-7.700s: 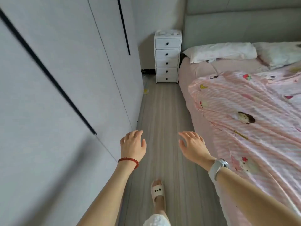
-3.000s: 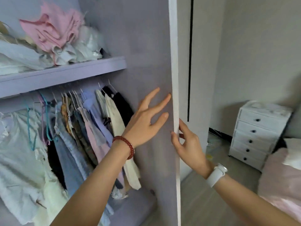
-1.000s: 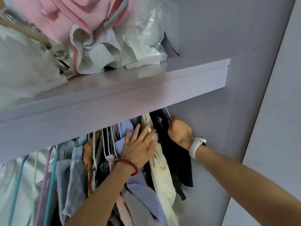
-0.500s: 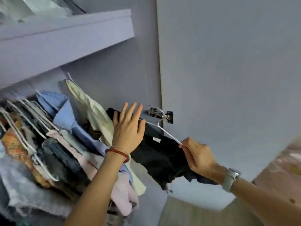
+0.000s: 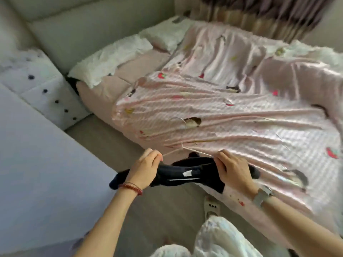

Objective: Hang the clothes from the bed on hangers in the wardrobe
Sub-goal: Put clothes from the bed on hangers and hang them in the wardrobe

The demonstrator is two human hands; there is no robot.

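Observation:
A black garment (image 5: 187, 175) hangs on a thin white hanger (image 5: 187, 148) that I hold over the near edge of the bed (image 5: 104, 93). My left hand (image 5: 143, 168) grips the hanger's left arm and the cloth there. My right hand (image 5: 233, 169) grips the right arm and the cloth at that end. The hanger's hook (image 5: 181, 120) points away from me over the pink striped quilt (image 5: 241, 112). The frame is blurred.
The open wardrobe door (image 5: 37, 173) stands at my left. A white chest of drawers (image 5: 40, 86) sits beyond it beside the headboard (image 5: 89, 28). White pillows (image 5: 111, 54) lie at the bed's head. My slippered foot (image 5: 211, 205) is on the floor strip beside the bed.
I have turned from the wardrobe to the bed. The black garment on its hanger has come out with my right hand, and my left hand now grips the hanger's other end.

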